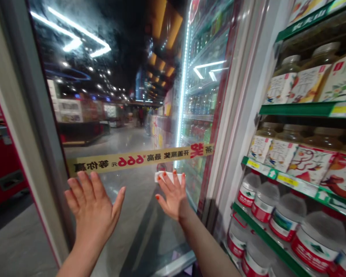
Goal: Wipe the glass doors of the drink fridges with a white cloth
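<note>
A glass door (138,215) in a pale frame fills the middle of the view. My right hand (173,194), its fingers spread and nails orange-red, holds a folded white cloth (158,177) flat against the pane; the palm and fingers hide part of it, and whether it is paper or fabric is unclear. At the left, my left hand (92,204) is open with fingers stretched out and nothing in it. It is at the glass or just before it. Just above both hands runs a yellow strip with dark and red characters (138,159), seen reversed.
Right of the door stand shelves with green edges (302,109), bearing labelled drink bottles (308,73) and large red-labelled water bottles (288,215). A red unit (14,165) stands at far left. Through or on the glass show an aisle floor (123,138) and a bright light strip (182,88).
</note>
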Available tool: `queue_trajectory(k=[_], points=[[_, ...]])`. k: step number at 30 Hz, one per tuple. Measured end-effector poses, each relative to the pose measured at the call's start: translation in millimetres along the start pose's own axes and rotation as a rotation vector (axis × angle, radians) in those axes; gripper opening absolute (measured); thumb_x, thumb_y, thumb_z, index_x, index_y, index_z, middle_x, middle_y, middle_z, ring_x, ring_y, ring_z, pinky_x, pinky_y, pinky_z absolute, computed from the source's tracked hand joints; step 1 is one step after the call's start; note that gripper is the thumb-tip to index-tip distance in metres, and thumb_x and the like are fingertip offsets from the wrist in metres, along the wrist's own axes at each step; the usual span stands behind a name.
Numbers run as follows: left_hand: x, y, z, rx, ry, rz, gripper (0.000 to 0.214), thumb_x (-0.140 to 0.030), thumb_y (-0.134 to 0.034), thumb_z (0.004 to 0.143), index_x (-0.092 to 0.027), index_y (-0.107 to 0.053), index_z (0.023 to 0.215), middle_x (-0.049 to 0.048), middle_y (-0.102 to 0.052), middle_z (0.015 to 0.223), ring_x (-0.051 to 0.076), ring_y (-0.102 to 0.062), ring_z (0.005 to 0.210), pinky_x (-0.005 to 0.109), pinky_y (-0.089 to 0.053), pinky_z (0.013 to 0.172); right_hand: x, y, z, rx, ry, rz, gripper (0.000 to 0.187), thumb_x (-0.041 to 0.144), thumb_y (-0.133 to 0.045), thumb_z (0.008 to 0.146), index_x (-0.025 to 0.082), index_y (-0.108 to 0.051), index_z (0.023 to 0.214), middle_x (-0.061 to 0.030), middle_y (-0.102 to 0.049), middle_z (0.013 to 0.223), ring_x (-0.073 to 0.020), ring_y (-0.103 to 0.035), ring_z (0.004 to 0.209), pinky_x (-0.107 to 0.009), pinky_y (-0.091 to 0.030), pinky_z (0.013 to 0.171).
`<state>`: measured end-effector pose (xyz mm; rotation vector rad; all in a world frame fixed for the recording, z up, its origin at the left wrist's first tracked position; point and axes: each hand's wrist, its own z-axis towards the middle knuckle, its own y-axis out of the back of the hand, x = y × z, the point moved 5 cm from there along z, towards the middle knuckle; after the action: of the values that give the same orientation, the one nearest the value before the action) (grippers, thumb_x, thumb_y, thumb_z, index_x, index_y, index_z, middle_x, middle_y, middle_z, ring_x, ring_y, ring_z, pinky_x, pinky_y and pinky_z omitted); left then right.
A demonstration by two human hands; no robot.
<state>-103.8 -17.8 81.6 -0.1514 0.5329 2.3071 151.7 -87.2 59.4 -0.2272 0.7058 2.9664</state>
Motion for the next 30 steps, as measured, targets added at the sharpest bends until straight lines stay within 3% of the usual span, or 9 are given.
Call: queue_trajectory(k=[4,6,10,12,15,18,22,25,30], points=[[-4,2.0,1,0.018,0.01,-0.007,0.095,-0.063,-0.039,0.109,-0.018,0.01,0.177,0.0199,0.011,0.186,0.046,0.01,0.172,0.075,0.001,0.136,-50,16,-15,-0.105,-0.416,-0.084,0.085,0.026,-0.032,0.108,0.025,0.018,0.176,-0.0158,-0.008,0.185,-0.0467,-0.005,0.171,-0.088,-0.028,0.126],[-6,1.2,2,0.032,0.034,-0.01,0.099,-0.064,-0.041,0.108,-0.016,0.013,0.176,0.0224,0.014,0.185,0.049,0.012,0.171,0.077,0.003,0.135,-45,15,-5,-0.094,-0.503,-0.099,0.081,0.028,-0.029,0.109,0.02,0.015,0.177,-0.0181,-0.002,0.185,-0.0483,0.003,0.171,-0.09,-0.024,0.125],[-5,1.0,1,0.044,0.043,-0.004,0.104,-0.065,-0.047,0.107,-0.018,0.015,0.176,0.0231,0.016,0.185,0.051,0.014,0.17,0.079,0.004,0.133,33,-19,-14,0.224,-0.134,-0.016,0.077,0.046,-0.052,0.107,0.036,-0.023,0.178,-0.0009,-0.024,0.185,-0.0414,-0.007,0.174,-0.076,-0.023,0.135],[-4,2.4,0,0.038,0.03,0.002,0.101,-0.066,-0.044,0.108,-0.019,0.013,0.176,0.0222,0.013,0.185,0.049,0.012,0.171,0.078,0.002,0.134,45,-29,-40,0.295,-0.046,0.021,0.073,0.047,-0.056,0.106,0.04,-0.033,0.175,0.0003,-0.033,0.183,-0.0396,-0.017,0.173,-0.072,-0.026,0.136],[-2,3.4,-2,0.044,0.001,0.005,0.095,-0.065,-0.039,0.109,-0.019,0.008,0.177,0.0206,0.009,0.186,0.046,0.009,0.172,0.075,0.002,0.136,-9,-13,-61,0.036,-0.425,-0.012,0.069,0.037,-0.037,0.111,0.027,-0.024,0.178,-0.0139,-0.029,0.183,-0.0413,-0.02,0.172,-0.078,-0.03,0.131],[-1,2.7,-4,0.06,0.005,0.013,0.097,-0.063,-0.042,0.109,-0.017,0.01,0.177,0.0217,0.011,0.186,0.047,0.011,0.172,0.076,0.003,0.135,-43,-2,-49,-0.126,-0.674,-0.048,0.073,0.031,-0.02,0.112,0.013,0.006,0.178,-0.0264,-0.008,0.185,-0.0436,-0.003,0.174,-0.086,-0.027,0.125],[0,2.2,-4,0.085,0.003,0.034,0.104,-0.061,-0.05,0.107,-0.013,0.013,0.176,0.0256,0.014,0.184,0.047,0.016,0.171,0.077,0.005,0.135,33,-23,-28,0.084,-0.252,0.038,0.077,0.038,-0.041,0.111,0.026,-0.009,0.18,-0.0111,-0.022,0.186,-0.0375,0.0,0.175,-0.075,-0.015,0.136],[0,3.7,-4,0.092,-0.002,0.032,0.105,-0.061,-0.051,0.107,-0.013,0.012,0.176,0.0258,0.013,0.184,0.045,0.016,0.171,0.076,0.005,0.135,83,-37,-62,0.241,0.051,0.108,0.068,0.046,-0.052,0.109,0.04,-0.033,0.174,0.001,-0.044,0.178,-0.0302,-0.011,0.174,-0.062,-0.014,0.141],[-1,3.5,-3,0.118,0.028,0.015,0.101,-0.061,-0.045,0.108,-0.008,0.007,0.176,0.0284,0.011,0.184,0.047,0.015,0.171,0.077,0.004,0.134,-9,-13,-83,-0.033,-0.552,0.008,0.066,0.034,-0.027,0.114,0.015,-0.022,0.177,-0.0245,-0.039,0.176,-0.0427,-0.02,0.171,-0.079,-0.029,0.128]])
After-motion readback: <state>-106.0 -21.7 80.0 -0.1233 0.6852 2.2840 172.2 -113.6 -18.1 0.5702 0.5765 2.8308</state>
